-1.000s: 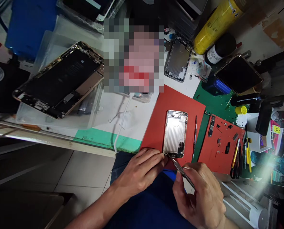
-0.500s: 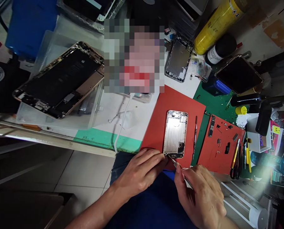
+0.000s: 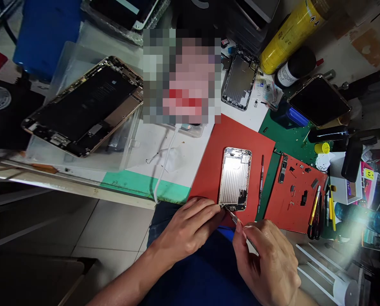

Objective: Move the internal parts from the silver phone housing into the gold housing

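On the red mat (image 3: 234, 131) lies a bare phone housing (image 3: 233, 178), its inside bright silver and ribbed, with dark parts along its lower end. My left hand (image 3: 192, 225) has its fingers closed together at the housing's lower left corner, gripping the edge; the thumb is hidden. In my right hand (image 3: 268, 255), a slim metal tool (image 3: 233, 216) is pinched between thumb and forefinger. Its fine tip touches the housing's bottom edge, close to the left fingertips. A thin metal pry tool (image 3: 261, 182) rests on the mat right of the housing.
Small parts and a logic board (image 3: 283, 170) lie on a second red mat (image 3: 275, 208) at right, by scissors (image 3: 314, 229). An opened phone (image 3: 87, 106) sits at left on a clear plastic box. A white cable (image 3: 164, 174) crosses the table. A yellow can (image 3: 288, 36) stands behind.
The view has shifted very slightly. Both hands, the tool and the housing stay essentially in place.
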### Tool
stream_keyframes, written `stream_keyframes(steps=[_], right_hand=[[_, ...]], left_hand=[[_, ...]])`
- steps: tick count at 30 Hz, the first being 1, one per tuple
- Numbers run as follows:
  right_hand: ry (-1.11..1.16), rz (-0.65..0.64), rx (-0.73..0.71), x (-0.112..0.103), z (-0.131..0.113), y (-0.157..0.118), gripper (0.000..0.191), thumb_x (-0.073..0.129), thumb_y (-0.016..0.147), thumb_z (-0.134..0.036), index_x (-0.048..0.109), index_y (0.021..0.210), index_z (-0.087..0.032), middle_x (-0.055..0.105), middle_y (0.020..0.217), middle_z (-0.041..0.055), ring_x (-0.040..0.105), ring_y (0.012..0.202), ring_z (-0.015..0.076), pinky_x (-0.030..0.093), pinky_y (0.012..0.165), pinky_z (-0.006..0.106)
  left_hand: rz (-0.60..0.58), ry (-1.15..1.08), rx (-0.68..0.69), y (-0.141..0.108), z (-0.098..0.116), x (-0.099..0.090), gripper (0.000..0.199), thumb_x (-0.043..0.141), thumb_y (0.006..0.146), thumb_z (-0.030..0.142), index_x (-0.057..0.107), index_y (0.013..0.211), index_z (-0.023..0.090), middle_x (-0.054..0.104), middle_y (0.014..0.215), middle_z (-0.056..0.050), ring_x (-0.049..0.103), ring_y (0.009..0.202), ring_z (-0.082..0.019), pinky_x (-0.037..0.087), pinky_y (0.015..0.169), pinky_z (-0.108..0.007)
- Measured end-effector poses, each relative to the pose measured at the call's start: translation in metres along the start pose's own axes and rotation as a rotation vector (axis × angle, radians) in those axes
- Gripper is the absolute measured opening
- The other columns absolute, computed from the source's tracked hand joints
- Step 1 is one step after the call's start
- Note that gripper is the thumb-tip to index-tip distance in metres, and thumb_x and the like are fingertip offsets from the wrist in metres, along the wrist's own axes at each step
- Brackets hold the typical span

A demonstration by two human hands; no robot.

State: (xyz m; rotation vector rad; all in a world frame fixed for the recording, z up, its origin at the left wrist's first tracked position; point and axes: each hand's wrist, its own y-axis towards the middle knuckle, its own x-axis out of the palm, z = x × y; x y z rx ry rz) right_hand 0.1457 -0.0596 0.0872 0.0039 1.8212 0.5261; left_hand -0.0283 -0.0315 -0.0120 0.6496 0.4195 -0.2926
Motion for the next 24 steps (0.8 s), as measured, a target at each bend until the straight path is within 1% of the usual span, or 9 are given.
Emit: stream_keyframes(steps=[4, 8, 11, 14, 16, 19, 22, 24], right_hand=[[-0.018, -0.056, 0.026, -0.001, 0.001, -0.002, 0.016, 0.07, 0.097, -0.007, 0.062, 0.104, -0.019, 0.062, 0.069, -0.0045, 0.055, 0.056, 0.0123, 0.047, 0.055, 0.029], [-0.003, -0.004, 0.025, -0.004, 0.001, -0.001, 0.019, 0.071, 0.097, -0.007, 0.061, 0.109, -0.017, 0.065, 0.071, -0.0025, 0.057, 0.056, 0.0128, 0.048, 0.054, 0.029], [0.017, -0.021, 0.063, -0.008, 0.001, 0.002, 0.017, 0.069, 0.098, -0.006, 0.059, 0.101, -0.02, 0.068, 0.071, -0.0015, 0.062, 0.056, 0.0126, 0.052, 0.055, 0.027], [0.05, 0.003, 0.075, -0.01, -0.001, 0.004, 0.017, 0.068, 0.099, -0.006, 0.059, 0.099, -0.021, 0.071, 0.073, -0.001, 0.066, 0.057, 0.0124, 0.054, 0.055, 0.025], [0.07, 0.017, 0.085, -0.008, -0.002, 0.004, 0.016, 0.068, 0.099, -0.007, 0.059, 0.1, -0.02, 0.07, 0.072, -0.0012, 0.066, 0.056, 0.0122, 0.054, 0.054, 0.025], [0.09, 0.002, 0.102, -0.005, -0.004, 0.004, 0.015, 0.067, 0.1, -0.007, 0.059, 0.1, -0.02, 0.07, 0.07, -0.0014, 0.065, 0.054, 0.0121, 0.053, 0.053, 0.026], [0.09, 0.048, 0.087, 0.0, -0.004, 0.002, 0.014, 0.068, 0.099, -0.006, 0.06, 0.103, -0.017, 0.07, 0.07, 0.0, 0.066, 0.056, 0.013, 0.054, 0.055, 0.027], [0.078, 0.107, 0.066, 0.002, -0.004, 0.001, 0.016, 0.069, 0.098, -0.004, 0.061, 0.107, -0.014, 0.071, 0.07, 0.002, 0.068, 0.058, 0.0143, 0.055, 0.056, 0.028]], left_hand=[[0.001, 0.003, -0.005, -0.001, -0.001, 0.0, 0.026, 0.067, 0.096, -0.002, 0.068, 0.116, 0.014, 0.08, 0.104, -0.007, 0.073, 0.096, -0.022, 0.057, 0.077, -0.036], [-0.009, 0.032, 0.017, -0.002, -0.001, 0.001, 0.019, 0.07, 0.095, -0.001, 0.068, 0.109, 0.012, 0.08, 0.103, -0.009, 0.073, 0.097, -0.023, 0.057, 0.079, -0.037], [-0.036, 0.026, 0.009, -0.004, -0.001, 0.0, 0.016, 0.07, 0.096, -0.001, 0.068, 0.104, 0.013, 0.08, 0.105, -0.008, 0.072, 0.097, -0.023, 0.057, 0.08, -0.038], [-0.03, 0.036, -0.005, -0.005, 0.0, 0.0, 0.015, 0.068, 0.098, 0.001, 0.069, 0.106, 0.013, 0.079, 0.107, -0.009, 0.071, 0.097, -0.022, 0.059, 0.081, -0.037], [-0.013, 0.05, -0.009, -0.005, -0.001, 0.001, 0.014, 0.068, 0.098, 0.002, 0.069, 0.107, 0.014, 0.078, 0.106, -0.009, 0.07, 0.097, -0.022, 0.061, 0.082, -0.037], [-0.022, 0.06, -0.006, -0.006, -0.001, 0.002, 0.013, 0.069, 0.098, 0.003, 0.07, 0.105, 0.013, 0.077, 0.105, -0.009, 0.07, 0.096, -0.023, 0.062, 0.082, -0.039], [-0.028, 0.058, 0.001, -0.006, -0.001, 0.002, 0.012, 0.071, 0.096, 0.002, 0.07, 0.103, 0.012, 0.076, 0.104, -0.009, 0.069, 0.095, -0.023, 0.062, 0.08, -0.039], [-0.025, 0.052, 0.005, -0.006, -0.001, 0.002, 0.013, 0.073, 0.094, 0.0, 0.07, 0.102, 0.009, 0.076, 0.104, -0.01, 0.068, 0.094, -0.023, 0.061, 0.08, -0.039]])
